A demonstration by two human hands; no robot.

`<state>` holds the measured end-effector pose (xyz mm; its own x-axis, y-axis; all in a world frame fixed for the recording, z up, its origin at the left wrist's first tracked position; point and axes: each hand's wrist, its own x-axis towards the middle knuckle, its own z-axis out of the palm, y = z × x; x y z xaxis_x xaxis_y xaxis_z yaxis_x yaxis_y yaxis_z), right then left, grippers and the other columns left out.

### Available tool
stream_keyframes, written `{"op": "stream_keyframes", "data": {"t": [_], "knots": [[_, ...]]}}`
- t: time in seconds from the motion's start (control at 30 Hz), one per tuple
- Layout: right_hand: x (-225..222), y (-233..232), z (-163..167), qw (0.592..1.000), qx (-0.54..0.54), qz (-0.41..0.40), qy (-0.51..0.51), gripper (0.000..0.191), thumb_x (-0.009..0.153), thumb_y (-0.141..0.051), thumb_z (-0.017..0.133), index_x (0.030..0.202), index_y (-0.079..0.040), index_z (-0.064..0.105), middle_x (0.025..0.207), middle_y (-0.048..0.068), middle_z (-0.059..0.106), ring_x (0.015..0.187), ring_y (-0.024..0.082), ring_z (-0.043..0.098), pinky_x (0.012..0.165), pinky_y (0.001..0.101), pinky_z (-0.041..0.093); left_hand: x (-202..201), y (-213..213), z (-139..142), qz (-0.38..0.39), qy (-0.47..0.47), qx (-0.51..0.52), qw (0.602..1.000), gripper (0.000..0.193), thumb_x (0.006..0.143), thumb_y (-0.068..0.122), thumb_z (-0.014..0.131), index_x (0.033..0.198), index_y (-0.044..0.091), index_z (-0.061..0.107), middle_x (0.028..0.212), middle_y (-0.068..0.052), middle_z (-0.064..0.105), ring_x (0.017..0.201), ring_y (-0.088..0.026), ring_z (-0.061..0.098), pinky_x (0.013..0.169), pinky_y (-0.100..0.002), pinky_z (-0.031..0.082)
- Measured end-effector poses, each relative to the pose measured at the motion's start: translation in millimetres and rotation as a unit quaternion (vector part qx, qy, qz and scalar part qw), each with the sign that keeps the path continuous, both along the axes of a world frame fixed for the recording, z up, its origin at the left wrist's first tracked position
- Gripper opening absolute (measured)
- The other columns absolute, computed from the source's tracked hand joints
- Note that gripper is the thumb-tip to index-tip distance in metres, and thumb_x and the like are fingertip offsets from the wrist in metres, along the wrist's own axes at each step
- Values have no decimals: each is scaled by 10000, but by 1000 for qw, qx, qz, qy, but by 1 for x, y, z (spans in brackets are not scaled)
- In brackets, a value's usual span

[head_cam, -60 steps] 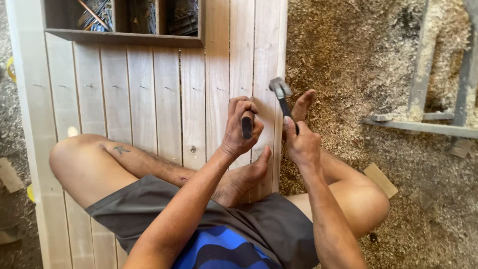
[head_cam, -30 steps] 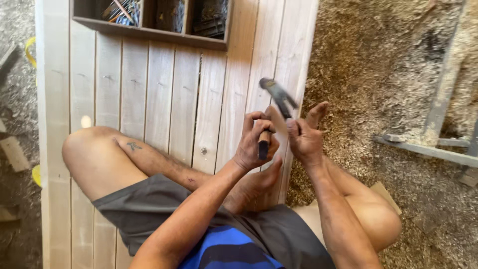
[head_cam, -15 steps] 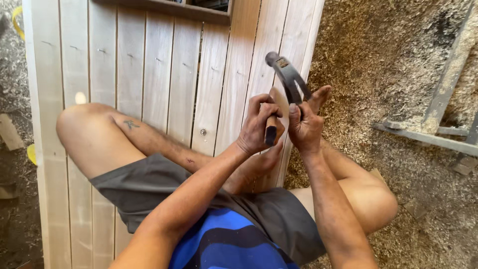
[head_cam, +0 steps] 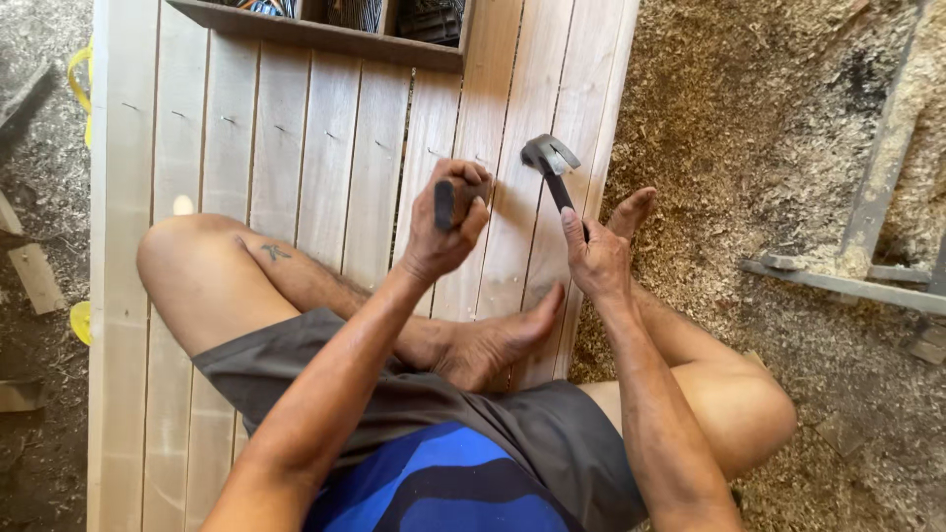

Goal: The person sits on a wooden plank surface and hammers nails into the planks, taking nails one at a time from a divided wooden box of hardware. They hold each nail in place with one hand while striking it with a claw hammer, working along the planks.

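No packages, labels, signs or screens show anywhere in view.

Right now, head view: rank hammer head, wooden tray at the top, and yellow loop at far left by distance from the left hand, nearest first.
1. Hammer head: just right of the left hand, over the planks.
2. Wooden tray: above the hand, at the top edge of the planked panel.
3. Yellow loop: far upper left, off the panel's edge.
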<state>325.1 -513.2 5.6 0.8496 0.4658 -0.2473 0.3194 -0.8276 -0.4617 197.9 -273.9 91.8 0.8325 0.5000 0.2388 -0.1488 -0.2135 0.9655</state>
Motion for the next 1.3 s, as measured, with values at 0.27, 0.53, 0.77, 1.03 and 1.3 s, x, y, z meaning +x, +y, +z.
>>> {"op": "stream_keyframes", "data": {"t": [0.27, 0.53, 0.77, 1.03, 1.3], "knots": [[-32, -11, 115, 973, 204, -46, 100, 627, 1007, -667, 384, 760, -132, 600, 546, 3, 577, 470, 108, 618, 431, 297, 493, 0, -8, 20, -9, 39, -71, 997, 263, 905, 29, 596, 1150, 76, 515, 1039, -73, 662, 866, -157, 681, 796, -311, 594], [-61, -41, 209, 913, 395, 25, 98, 470, 1102, -486, 521, 827, -110, 581, 610, -29, 565, 498, 50, 557, 431, 240, 439, 6, -26, 13, -23, 83, 65, 994, 269, 870, 1, 610, 1116, 76, 533, 863, -79, 562, 694, -191, 567, 670, -366, 512], [-71, -28, 228, 959, 246, 140, -6, 349, 1059, -348, 606, 1017, -10, 681, 682, 75, 624, 562, 142, 629, 518, 349, 511, 14, -51, 20, -5, 55, 170, 984, 360, 830, 76, 711, 1132, 82, 515, 1085, -141, 574, 1008, -315, 557, 905, -438, 501], [-66, -26, 213, 951, 238, 191, -52, 238, 1056, -246, 612, 1137, -38, 696, 804, 136, 651, 675, 238, 657, 627, 377, 527, 10, -42, 2, -7, 64, 123, 990, 344, 857, 121, 727, 1142, 75, 540, 1097, -130, 588, 1083, -359, 574, 970, -437, 490], [-71, -23, 194, 976, 172, 125, 40, 153, 990, -236, 712, 971, -85, 691, 741, 114, 655, 614, 251, 644, 589, 379, 515, 9, -46, -3, -4, -38, 251, 967, 371, 836, 164, 743, 1154, 82, 572, 1149, -122, 592, 1145, -359, 572, 1030, -485, 475]]}}
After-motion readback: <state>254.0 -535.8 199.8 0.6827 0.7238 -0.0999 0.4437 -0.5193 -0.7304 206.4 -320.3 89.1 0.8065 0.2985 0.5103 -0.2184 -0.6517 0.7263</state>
